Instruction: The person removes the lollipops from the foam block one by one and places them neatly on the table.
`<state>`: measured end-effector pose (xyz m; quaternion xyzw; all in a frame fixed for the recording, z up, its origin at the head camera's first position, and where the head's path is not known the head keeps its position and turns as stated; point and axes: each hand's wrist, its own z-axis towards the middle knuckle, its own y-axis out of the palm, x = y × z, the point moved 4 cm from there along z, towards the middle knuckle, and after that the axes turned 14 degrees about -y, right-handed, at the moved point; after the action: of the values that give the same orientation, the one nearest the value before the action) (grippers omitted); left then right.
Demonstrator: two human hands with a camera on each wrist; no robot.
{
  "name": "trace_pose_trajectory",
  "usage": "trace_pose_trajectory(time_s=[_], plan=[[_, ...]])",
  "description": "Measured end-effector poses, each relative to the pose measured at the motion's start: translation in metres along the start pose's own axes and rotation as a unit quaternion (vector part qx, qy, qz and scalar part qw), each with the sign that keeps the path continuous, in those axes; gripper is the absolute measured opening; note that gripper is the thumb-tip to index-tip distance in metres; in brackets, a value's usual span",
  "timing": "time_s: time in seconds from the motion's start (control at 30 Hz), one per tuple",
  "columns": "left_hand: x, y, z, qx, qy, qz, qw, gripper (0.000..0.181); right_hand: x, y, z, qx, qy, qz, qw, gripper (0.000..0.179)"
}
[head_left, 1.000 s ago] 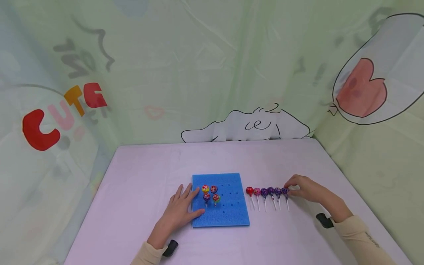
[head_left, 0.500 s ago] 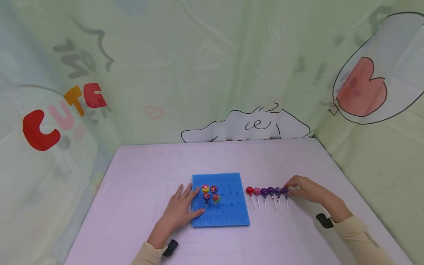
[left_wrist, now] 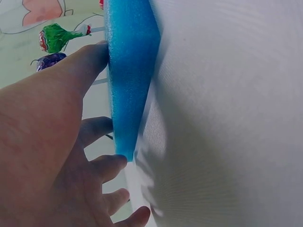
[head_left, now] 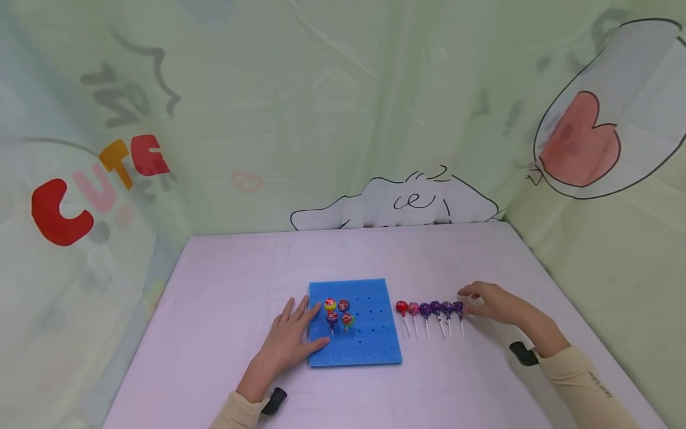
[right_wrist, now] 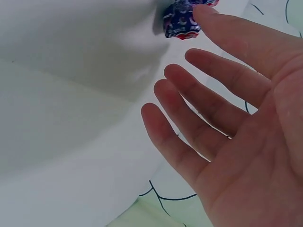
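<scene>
My left hand (head_left: 289,336) rests with spread fingers on the left edge of a blue foam board (head_left: 370,351); the left wrist view shows the thumb on top. Several wrapped lollipops (head_left: 330,304) stand stuck in the board's left part. To the right of the board, more lollipops (head_left: 426,310) lie in a row, heads to the back: one red, one pink, the others purple. At the row's right end is a purple lollipop (head_left: 458,308), with my right hand (head_left: 495,304) beside it. In the right wrist view the thumb touches its wrapper (right_wrist: 181,23), while the fingers stay apart from it.
Rows of small holes (head_left: 368,298) run across the board's right part. A pale cloth-covered table (head_left: 241,262) lies under everything. Printed curtains (head_left: 278,119) close off its back and sides. A black wrist camera (head_left: 522,353) sits by each sleeve.
The whole head view has shifted slightly to the left. Both hands and the lollipops otherwise keep almost the same places; the right fingers look slightly more apart.
</scene>
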<state>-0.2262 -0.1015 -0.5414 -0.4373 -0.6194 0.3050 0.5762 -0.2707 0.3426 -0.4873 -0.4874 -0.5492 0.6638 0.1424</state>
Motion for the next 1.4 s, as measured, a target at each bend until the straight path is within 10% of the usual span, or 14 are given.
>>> trace_pose_trajectory(time_s=[1.4], plan=[[-0.002, 0.001, 0.002, -0.002, 0.0, 0.002, 1.0, 0.082, -0.07, 0.016, 0.049, 0.06, -0.066, -0.035, 0.9953, 0.041]])
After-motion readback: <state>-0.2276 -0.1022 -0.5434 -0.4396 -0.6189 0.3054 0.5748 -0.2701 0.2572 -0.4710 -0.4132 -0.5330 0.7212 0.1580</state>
